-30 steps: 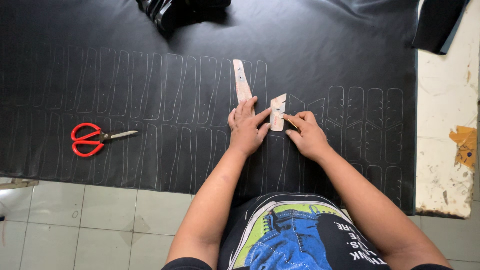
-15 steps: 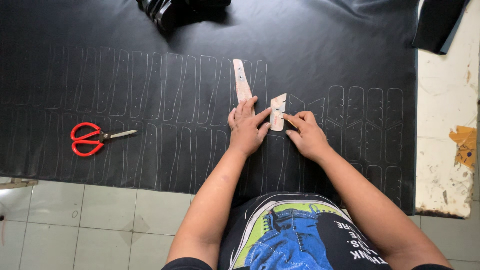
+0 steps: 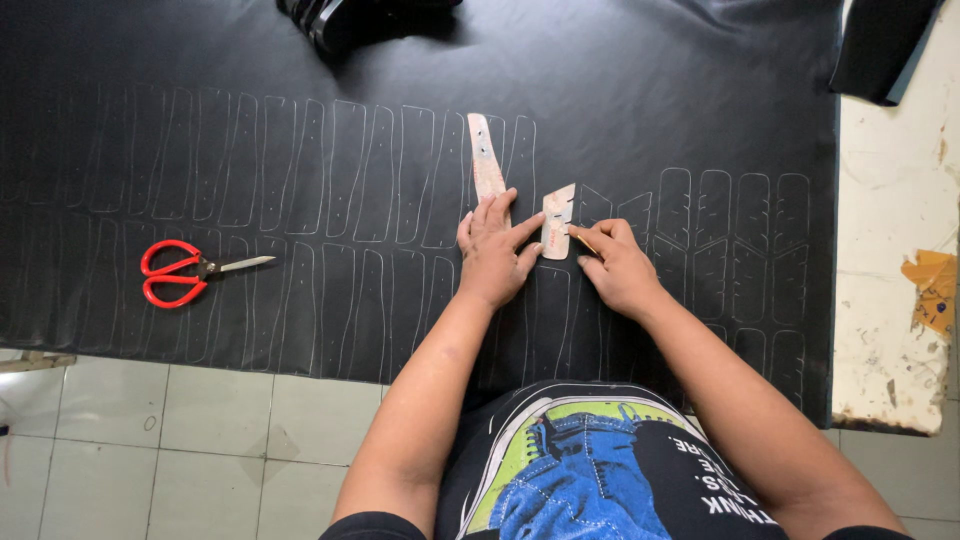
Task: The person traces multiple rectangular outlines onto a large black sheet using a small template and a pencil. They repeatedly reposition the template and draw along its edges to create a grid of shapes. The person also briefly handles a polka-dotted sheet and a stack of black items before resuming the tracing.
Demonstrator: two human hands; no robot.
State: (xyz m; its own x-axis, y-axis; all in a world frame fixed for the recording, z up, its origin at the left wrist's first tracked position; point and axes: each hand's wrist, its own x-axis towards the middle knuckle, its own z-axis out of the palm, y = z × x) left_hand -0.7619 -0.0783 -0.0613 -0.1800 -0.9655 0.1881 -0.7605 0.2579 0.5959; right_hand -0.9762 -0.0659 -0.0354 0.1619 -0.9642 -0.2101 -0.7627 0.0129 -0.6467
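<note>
Two card templates are seen on a black sheet spread over the floor. Short template lies approx. mid-sheet, pinned flat by fingertips of the left hand, fingers spread, nothing gripped. Long template lies just beside it, to its left, partly under the same hand's fingers. Right hand is closed narrow on a thin pencil, tip held at the short template's right edge.

Handling, judged: templates appear thin, light, fairly stiff card; likely to skid on the smooth sheet unless pressed down. Best held by flat finger pressure on the face, away from the edge being traced; lifted by an end or a long edge, not by the notched side. Sheet looks soft, limp, leather-like w/ slight sheen; wd. drape and crease if picked up at one corner.

Many pale traced outlines are seen in rows across the sheet. Red scissors lie shut on the sheet, well apart to the left, untouched. Dark bundle sits at the top edge.
</note>
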